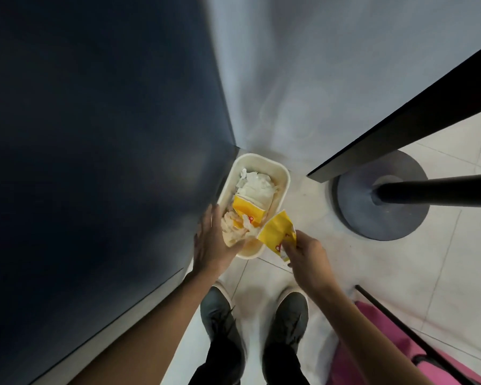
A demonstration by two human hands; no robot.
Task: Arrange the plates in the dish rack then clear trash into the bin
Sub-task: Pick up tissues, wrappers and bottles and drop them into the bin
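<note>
Head view: our right hand (307,257) pinches a yellow paper wrapper (275,233) over the central cream oblong bin (285,184); our flat-fingered left hand (211,243) seemingly steadies it.

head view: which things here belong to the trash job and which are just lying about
Job: bin, yellow wrapper held in the right hand, crumpled paper at the left hand.
Lying about: round stand base, pink bag, dark cabinet.

No text can be read; the crumpled yellow paper wrapper (275,235) bears small red marks near its edge (too blurred to make out).
</note>
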